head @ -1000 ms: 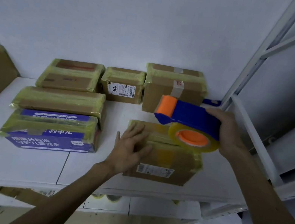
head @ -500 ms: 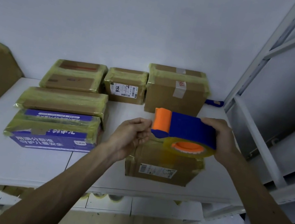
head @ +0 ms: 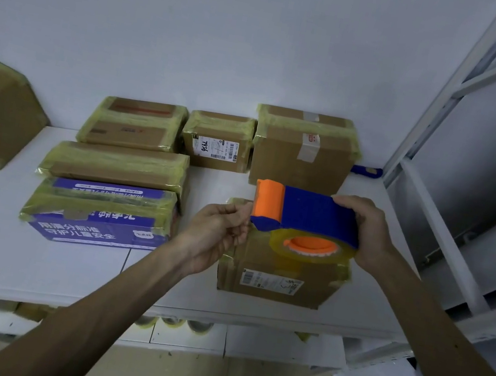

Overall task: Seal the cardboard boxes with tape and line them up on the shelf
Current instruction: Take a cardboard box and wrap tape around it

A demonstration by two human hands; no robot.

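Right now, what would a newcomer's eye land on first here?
The orange-and-blue tape dispenser comes first, gripped by the right hand at centre above the front box, the left hand pinching at its orange end. Left of that, the purple printed box stands out among tape-wrapped brown boxes on the white shelf.

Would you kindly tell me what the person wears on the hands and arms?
The left hand and right hand are bare, without gloves. No watch, band or ring shows. Both forearms are uncovered as far as the frame reaches; no sleeve is in view.
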